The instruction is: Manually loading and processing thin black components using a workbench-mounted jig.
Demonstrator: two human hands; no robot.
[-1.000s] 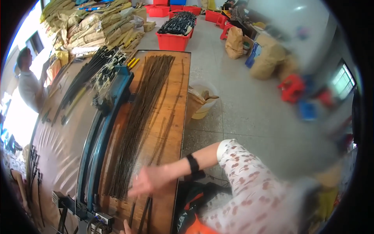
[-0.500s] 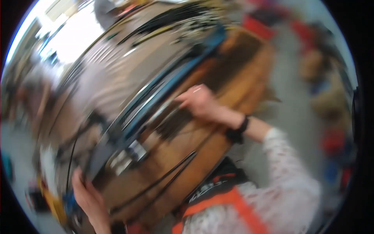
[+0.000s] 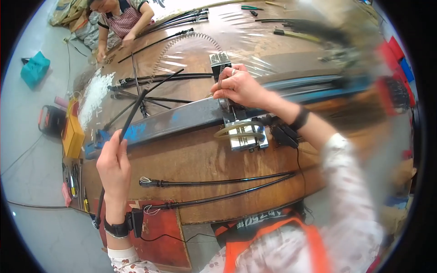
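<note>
My left hand (image 3: 114,161) is closed around a slim black tube (image 3: 132,113), which slants up and away past a long blue-grey metal beam (image 3: 168,119). The tube's lower end hangs beside my left wrist. Above the beam, my right hand (image 3: 239,86) is pinched at a small metal fixture (image 3: 220,61); a thin dark piece shows at the fingertips, too small to name. Just nearer than that hand, a silver block with looped yellowish hose (image 3: 246,135) is mounted at the beam's side.
Two black rods (image 3: 218,183) lie on the wooden table's near side. Beyond the beam are several more black rods (image 3: 168,78), a coiled hose (image 3: 186,35) and a heap of small white pieces (image 3: 94,100). A yellow box (image 3: 73,134) stands left. A co-worker (image 3: 125,20) handles small parts at the far left.
The view has swung round and sharpened. My right hand has gone from over the rods beside the beam to the metal fixture. My left hand, formerly blurred, now visibly grips the black tube.
</note>
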